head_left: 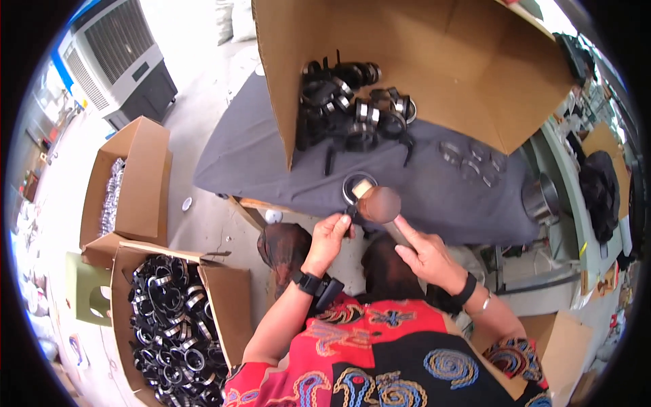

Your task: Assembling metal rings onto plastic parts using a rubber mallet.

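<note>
Pinched in the fingers of my left hand (331, 237) is the black tab of a ring-shaped part. Its black and silver ring (350, 184) lies at the near edge of the grey-covered table. My right hand (430, 256) is closed round the handle of a mallet with a rounded brown head (380, 205). The mallet head is just over the ring's right side and hides part of it. A pale block-like piece (363, 188) shows between the ring and the head; whether it belongs to the mallet I cannot tell.
A large cardboard box (441, 61) lies open on the grey cloth (237, 149), with black and silver rings (366, 112) spilling out. Several thin metal rings (471, 163) and a metal cup (540, 197) are at the right. Another box (227, 298) of ring parts stands at lower left.
</note>
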Demonstrator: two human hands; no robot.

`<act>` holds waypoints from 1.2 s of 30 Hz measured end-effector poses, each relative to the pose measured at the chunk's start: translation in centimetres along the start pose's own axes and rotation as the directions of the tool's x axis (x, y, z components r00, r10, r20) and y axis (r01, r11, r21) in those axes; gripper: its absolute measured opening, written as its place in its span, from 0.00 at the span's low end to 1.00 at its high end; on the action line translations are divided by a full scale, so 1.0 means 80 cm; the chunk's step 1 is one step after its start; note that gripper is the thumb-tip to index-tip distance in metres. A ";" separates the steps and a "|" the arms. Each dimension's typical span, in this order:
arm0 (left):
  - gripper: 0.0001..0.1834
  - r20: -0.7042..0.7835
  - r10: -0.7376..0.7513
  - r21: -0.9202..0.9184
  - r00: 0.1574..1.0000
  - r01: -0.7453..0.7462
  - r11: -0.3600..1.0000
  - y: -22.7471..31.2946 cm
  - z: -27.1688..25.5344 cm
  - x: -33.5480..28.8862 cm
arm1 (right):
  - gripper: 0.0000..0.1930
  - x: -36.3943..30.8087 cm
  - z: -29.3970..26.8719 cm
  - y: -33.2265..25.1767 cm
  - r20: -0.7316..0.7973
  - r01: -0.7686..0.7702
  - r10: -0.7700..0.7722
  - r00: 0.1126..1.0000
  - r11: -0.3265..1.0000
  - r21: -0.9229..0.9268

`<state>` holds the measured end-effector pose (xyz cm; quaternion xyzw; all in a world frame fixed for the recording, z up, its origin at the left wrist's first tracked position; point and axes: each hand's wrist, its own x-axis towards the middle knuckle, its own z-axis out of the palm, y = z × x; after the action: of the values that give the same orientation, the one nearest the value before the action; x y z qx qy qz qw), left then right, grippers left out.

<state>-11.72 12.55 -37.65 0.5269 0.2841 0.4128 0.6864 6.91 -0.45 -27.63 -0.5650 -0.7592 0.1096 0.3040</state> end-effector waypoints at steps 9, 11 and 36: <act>0.18 0.041 -0.032 0.152 0.999 0.026 0.988 0.006 -0.010 -0.015 | 0.34 0.061 -0.002 -0.024 0.136 -0.054 0.051 0.989 0.998 0.022; 0.18 0.052 -0.028 0.103 0.998 0.022 0.994 -0.008 -0.010 -0.006 | 0.33 0.076 -0.010 -0.014 0.149 -0.043 0.031 0.988 0.996 0.079; 0.19 0.036 -0.097 0.101 0.995 0.093 0.991 0.004 -0.014 -0.015 | 0.31 0.112 -0.057 -0.011 0.270 -0.541 0.468 0.841 0.719 0.437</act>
<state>-13.31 12.05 -37.69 0.5545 0.3148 0.3541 0.6842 7.29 6.70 -20.56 -0.6436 -0.5409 0.4191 0.3429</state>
